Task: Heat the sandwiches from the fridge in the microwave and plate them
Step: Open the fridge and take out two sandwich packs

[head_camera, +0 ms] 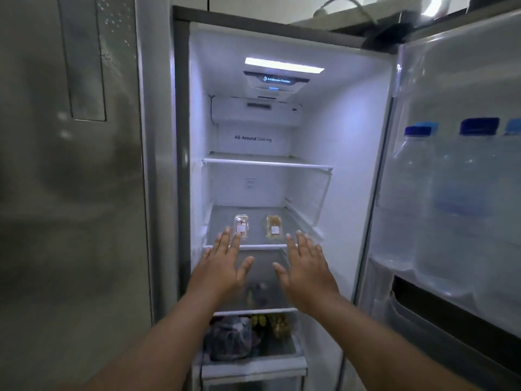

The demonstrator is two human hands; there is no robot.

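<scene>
Your left hand and right hand reach flat-fingered and empty toward two clear plastic-wrapped, white-labelled sandwiches side by side on the fridge's glass shelf. Take one per hand, grasping each pack gently by its sides.

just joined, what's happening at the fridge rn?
A person stands at the open fridge, reaching in with both arms. The left hand and right hand are open, fingers straight, holding nothing. Two packaged sandwiches, the left sandwich pack and right sandwich pack, lie side by side on a glass shelf just beyond the fingertips. Neither is picked up yet. Water bottles sit in the door rack.
</scene>
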